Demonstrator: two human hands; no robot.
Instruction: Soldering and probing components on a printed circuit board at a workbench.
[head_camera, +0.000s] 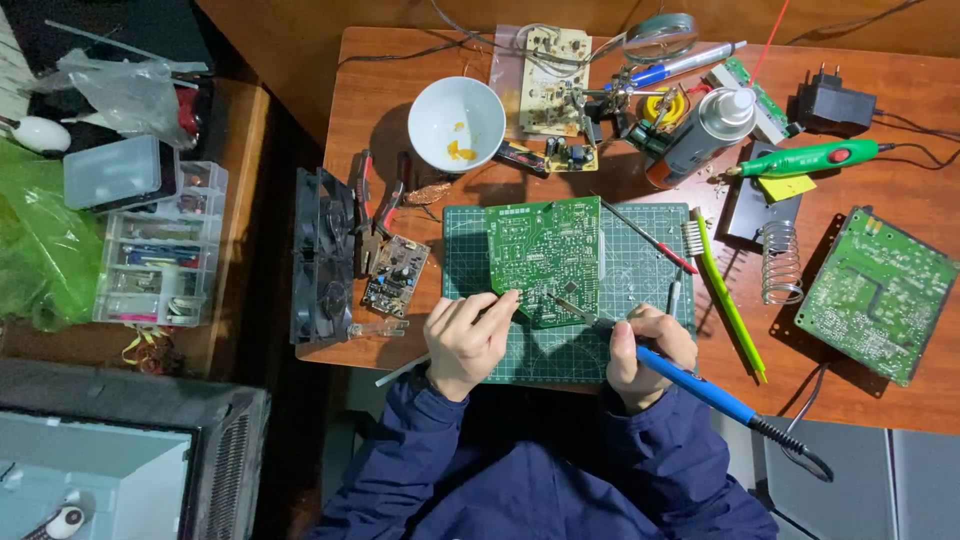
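A green circuit board (545, 255) lies solder side up on a green cutting mat (640, 270) on the wooden desk. My right hand (648, 352) grips a blue soldering iron (700, 388), its metal tip resting on the board's lower middle. My left hand (468, 340) pinches a thin wire-like strand, fingertips touching the board's lower left edge. Both sleeves are dark blue.
A white bowl (457, 122), a second green board (878, 293), a coiled iron stand (781, 262), a green rotary tool (805, 158), a spray can (700, 135), a yellow-green brush (725, 295), pliers (378, 205), black fans (322, 255) and a parts drawer (160, 255) surround the mat.
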